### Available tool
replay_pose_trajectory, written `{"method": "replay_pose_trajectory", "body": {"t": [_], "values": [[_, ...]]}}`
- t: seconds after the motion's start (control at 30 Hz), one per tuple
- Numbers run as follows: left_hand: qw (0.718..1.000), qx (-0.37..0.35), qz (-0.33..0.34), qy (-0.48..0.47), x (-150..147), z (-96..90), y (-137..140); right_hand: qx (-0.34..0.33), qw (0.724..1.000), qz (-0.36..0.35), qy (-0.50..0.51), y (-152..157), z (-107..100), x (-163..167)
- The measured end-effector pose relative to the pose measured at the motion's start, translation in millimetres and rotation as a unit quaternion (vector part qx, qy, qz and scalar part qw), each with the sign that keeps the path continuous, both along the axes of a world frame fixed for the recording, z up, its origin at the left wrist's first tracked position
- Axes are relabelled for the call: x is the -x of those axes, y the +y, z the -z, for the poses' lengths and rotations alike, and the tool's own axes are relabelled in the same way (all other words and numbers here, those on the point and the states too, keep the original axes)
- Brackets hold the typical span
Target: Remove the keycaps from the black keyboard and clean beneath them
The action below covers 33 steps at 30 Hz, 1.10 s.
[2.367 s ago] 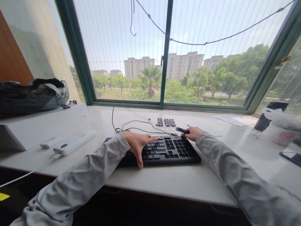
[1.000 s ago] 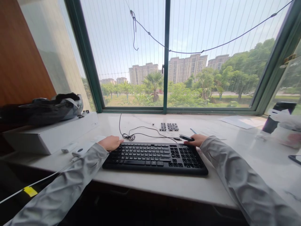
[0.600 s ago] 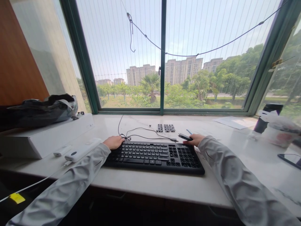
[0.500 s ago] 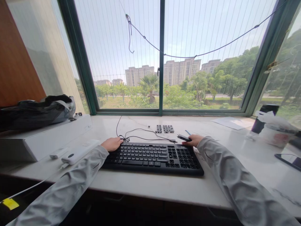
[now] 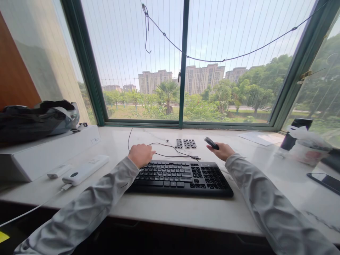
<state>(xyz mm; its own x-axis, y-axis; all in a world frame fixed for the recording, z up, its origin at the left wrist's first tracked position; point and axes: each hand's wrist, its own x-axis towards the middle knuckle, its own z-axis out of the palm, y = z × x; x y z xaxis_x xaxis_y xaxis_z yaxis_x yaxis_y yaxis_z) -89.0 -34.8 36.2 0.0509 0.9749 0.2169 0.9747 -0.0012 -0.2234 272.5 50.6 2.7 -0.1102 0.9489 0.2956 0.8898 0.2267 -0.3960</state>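
Note:
A black keyboard (image 5: 180,177) lies at the front of the white counter, keycaps gone from its number pad and the key block beside it. Over its upper left corner hovers my left hand (image 5: 141,155), index finger pointing right and apart, nothing seen in it; its other fingers are partly hidden. Just beyond the keyboard's upper right corner, my right hand (image 5: 223,151) is closed around a small black brush (image 5: 212,143), its bristle end pointing left and up. Loose black keycaps (image 5: 189,143) sit in rows behind the keyboard. A dark cable (image 5: 170,156) runs between.
On the left are a white power bank (image 5: 86,170), a small white adapter (image 5: 58,171) and a white box (image 5: 53,152) bearing a dark bag (image 5: 34,120). To the right lie a phone (image 5: 325,182), a plastic bag (image 5: 308,148) and papers (image 5: 261,138). A window stands behind.
My left hand has left the keyboard's left end and moved right over its top edge. My right hand has lifted off the keyboard's corner with the brush, now tilted upward. The keyboard has shifted slightly right.

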Motion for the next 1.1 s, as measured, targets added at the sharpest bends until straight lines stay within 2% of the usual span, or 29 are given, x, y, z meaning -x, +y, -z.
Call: {"method": "replay_pose_trajectory", "body": {"t": [0.1, 0.17, 0.23, 0.33, 0.43, 0.5, 0.57, 0.7, 0.87, 1.1], "values": [[0.989, 0.047, 0.132, -0.051, -34, -6.5, 17, -0.007, 0.991, -0.030, 0.129, -3, 1, 10], [0.980, 0.032, 0.181, -0.070, -52, -2.9, 26, 0.016, 0.967, -0.059, 0.248, -4, 4, 17], [0.977, -0.011, 0.202, -0.071, -62, 5.9, 30, 0.039, 0.923, -0.106, 0.369, -6, 6, 25], [0.971, -0.038, 0.225, -0.067, -66, 21.7, 30, 0.060, 0.838, -0.176, 0.512, -12, 3, 36], [0.968, -0.028, 0.241, -0.070, -61, 32.9, 27, 0.082, 0.765, -0.210, 0.603, -21, -5, 48], [0.966, -0.020, 0.248, -0.076, -58, 36.6, 28, 0.096, 0.730, -0.231, 0.637, -28, -11, 60], [0.963, -0.017, 0.257, -0.083, -56, 38.5, 29, 0.111, 0.713, -0.245, 0.647, -32, -15, 77], [0.960, -0.023, 0.268, -0.081, -56, 42.7, 31, 0.149, 0.704, -0.232, 0.655, -31, -14, 113], [0.956, -0.030, 0.283, -0.065, -61, 50.0, 30, 0.111, 0.688, -0.231, 0.679, -31, -1, 137], [0.953, -0.022, 0.291, -0.078, -64, 48.1, 24, 0.122, 0.713, -0.220, 0.655, -42, 7, 139]]}}
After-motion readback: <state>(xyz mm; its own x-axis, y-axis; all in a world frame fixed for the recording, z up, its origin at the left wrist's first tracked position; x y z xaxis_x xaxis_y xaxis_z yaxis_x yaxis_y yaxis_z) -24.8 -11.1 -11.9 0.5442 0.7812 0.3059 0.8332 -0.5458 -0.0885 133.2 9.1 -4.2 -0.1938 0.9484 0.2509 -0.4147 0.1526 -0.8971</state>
